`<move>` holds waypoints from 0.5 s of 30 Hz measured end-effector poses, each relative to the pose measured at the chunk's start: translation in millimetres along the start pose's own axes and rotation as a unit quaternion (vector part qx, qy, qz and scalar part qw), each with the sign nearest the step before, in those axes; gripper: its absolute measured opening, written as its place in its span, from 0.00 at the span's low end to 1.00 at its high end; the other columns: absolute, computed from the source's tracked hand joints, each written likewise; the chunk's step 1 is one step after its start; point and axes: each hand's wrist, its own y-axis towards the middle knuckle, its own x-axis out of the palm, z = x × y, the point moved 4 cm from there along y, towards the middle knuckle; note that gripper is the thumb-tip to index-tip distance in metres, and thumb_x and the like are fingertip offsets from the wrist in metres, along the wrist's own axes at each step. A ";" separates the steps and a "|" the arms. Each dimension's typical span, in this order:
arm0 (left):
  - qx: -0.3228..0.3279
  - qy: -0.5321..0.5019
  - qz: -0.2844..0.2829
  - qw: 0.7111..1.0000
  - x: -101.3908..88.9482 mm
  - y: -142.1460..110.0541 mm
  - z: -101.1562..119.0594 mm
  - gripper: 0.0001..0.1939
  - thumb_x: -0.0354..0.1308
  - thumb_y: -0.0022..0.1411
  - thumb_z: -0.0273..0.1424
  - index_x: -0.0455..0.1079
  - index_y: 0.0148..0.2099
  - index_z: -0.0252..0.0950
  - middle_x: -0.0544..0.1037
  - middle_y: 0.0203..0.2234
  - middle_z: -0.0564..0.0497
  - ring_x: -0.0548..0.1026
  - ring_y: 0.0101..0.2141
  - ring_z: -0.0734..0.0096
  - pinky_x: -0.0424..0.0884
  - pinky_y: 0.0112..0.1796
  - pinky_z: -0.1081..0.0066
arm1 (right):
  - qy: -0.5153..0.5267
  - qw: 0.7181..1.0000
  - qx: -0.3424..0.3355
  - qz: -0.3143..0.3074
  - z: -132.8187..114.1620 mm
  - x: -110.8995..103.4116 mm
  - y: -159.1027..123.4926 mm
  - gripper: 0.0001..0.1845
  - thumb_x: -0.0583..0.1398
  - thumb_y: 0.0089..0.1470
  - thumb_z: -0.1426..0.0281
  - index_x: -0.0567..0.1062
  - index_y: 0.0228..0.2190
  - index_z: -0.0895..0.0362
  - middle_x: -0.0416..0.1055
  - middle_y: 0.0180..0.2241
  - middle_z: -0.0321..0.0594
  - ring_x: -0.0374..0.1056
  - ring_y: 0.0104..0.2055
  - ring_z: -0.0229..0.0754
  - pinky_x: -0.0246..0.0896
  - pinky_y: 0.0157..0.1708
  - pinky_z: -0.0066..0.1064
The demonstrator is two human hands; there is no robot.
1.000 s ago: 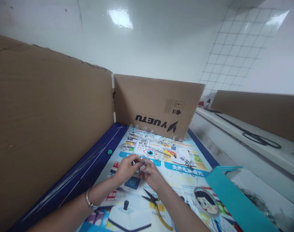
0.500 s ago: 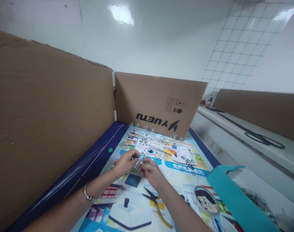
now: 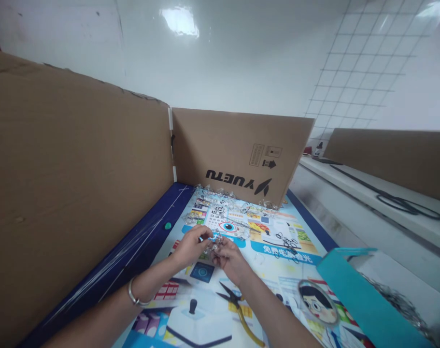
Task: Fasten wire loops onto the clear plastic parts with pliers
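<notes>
Over the middle of the printed sheet, my left hand [image 3: 192,245] and my right hand [image 3: 231,259] are close together. Between their fingertips is a small clear beaded piece [image 3: 215,245] with shiny parts; its finer details are too small to make out. Both hands are closed in a pinch on it. Pliers with yellow handles [image 3: 246,326] lie with their jaws apart, to the left of my right forearm. More clear beaded pieces [image 3: 220,192] lie in a row along the back of the sheet, and black rings [image 3: 288,245] are piled to the right of my hands.
Cardboard panels stand at the left [image 3: 78,159] and back [image 3: 237,145]. A teal box [image 3: 372,302] at the right front holds a tangle of metal pieces [image 3: 397,299]. A white ledge [image 3: 368,179] with a black cable [image 3: 404,205] runs beyond the table's right side.
The view has shifted slightly. My fingers have changed their hold a little around the beaded piece, which both hands keep in nearly the same place.
</notes>
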 end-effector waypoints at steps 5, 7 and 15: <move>-0.012 -0.005 0.005 1.000 2.6 0.1 -5.0 0.07 0.52 0.49 0.22 0.68 0.31 0.35 0.69 0.27 0.54 0.68 0.30 0.72 0.65 0.32 0.73 | 0.004 1.000 0.009 0.001 1.4 -1.4 0.0 0.16 0.62 0.34 0.77 0.66 0.29 0.55 0.68 0.24 0.31 0.65 0.22 0.34 0.53 0.19 0.23; -0.024 -0.012 0.000 1.000 4.3 -0.1 -5.2 0.07 0.52 0.48 0.22 0.67 0.31 0.35 0.69 0.26 0.54 0.68 0.29 0.73 0.64 0.31 0.74 | 0.003 1.000 0.009 0.003 1.3 -1.1 -0.7 0.16 0.62 0.34 0.77 0.66 0.30 0.55 0.67 0.23 0.31 0.65 0.22 0.34 0.53 0.19 0.23; -0.058 -0.013 0.002 0.998 7.6 -1.8 -0.7 0.08 0.51 0.46 0.21 0.63 0.31 0.36 0.70 0.24 0.56 0.68 0.27 0.73 0.63 0.28 0.76 | -0.006 1.000 0.005 0.002 0.0 1.9 -1.6 0.16 0.64 0.34 0.77 0.67 0.29 0.55 0.67 0.23 0.30 0.64 0.22 0.33 0.53 0.18 0.22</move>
